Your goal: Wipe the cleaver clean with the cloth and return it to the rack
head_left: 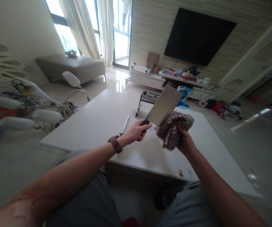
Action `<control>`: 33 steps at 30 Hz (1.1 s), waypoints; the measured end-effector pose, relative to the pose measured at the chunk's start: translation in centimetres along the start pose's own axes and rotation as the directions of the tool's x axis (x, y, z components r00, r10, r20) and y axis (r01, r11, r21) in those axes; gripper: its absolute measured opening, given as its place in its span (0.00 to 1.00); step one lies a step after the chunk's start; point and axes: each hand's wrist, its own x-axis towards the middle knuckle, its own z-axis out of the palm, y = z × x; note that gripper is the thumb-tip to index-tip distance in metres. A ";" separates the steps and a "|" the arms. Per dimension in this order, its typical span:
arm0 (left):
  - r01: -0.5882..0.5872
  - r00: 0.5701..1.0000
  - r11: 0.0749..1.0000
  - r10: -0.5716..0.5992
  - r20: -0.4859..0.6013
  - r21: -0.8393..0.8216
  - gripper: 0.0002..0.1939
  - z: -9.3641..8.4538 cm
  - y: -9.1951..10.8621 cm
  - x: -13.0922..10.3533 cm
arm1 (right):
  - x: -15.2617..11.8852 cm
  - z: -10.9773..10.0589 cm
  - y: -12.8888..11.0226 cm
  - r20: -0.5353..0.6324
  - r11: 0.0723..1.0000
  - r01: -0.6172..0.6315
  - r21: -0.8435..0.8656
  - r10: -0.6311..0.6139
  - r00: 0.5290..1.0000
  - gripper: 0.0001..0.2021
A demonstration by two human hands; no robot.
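Note:
My left hand [138,130] is wrapped round the black handle of a cleaver [165,102], whose wide blade tilts up and to the right over the white table [88,126]. In my right hand [185,140] is a bunched, fluffy brown and cream cloth [175,127]. The cloth meets the lower right edge of the blade. A thin metal rod [126,123], perhaps a sharpening steel, lies behind my left wrist, its near end hidden. Beyond the blade stands a black and white rack [147,96], partly covered by the cleaver.
Two small flat items, one of them a brown and yellow piece [180,172], lie by the table's near edge. White lamp shades on curved arms [47,115] crowd the left side. A low cabinet [147,78] stands beneath the television [197,36]. Bags and clutter [221,108] rest on the floor at right.

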 end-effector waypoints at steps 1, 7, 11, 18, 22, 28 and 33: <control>0.008 1.000 1.000 -0.008 0.013 0.008 0.15 0.2 -0.2 -0.1 | -0.2 0.5 0.3 0.004 1.000 -0.025 0.005 0.024 1.000 0.20; 0.009 0.999 0.996 -0.012 0.032 0.083 0.07 1.6 -1.1 -0.4 | -0.7 2.4 1.4 -0.040 0.991 -0.112 0.077 0.115 0.993 0.22; 0.020 0.996 0.999 -0.018 -0.089 0.025 0.07 1.6 -1.1 0.0 | -0.6 2.3 1.3 -0.007 0.989 -0.121 0.083 0.122 0.993 0.21; -0.022 1.000 0.983 0.024 -0.005 0.185 0.04 1.3 -0.9 -0.4 | -1.0 3.0 1.4 0.009 0.988 -0.135 0.080 0.135 0.991 0.24; -0.078 0.997 0.945 0.074 0.025 0.317 0.08 2.1 -1.4 -0.9 | -1.6 3.9 2.0 0.007 0.993 -0.098 0.066 0.098 0.995 0.24; -0.045 0.999 0.954 0.050 -0.009 0.297 0.09 2.4 -2.5 -0.6 | -1.8 4.6 2.6 -0.147 0.999 -0.013 -0.047 0.006 0.989 0.23; 0.027 1.000 0.975 -0.028 0.000 0.220 0.06 1.8 -1.1 -0.1 | -1.1 4.1 1.1 -0.168 0.981 0.052 -0.184 -0.084 0.982 0.23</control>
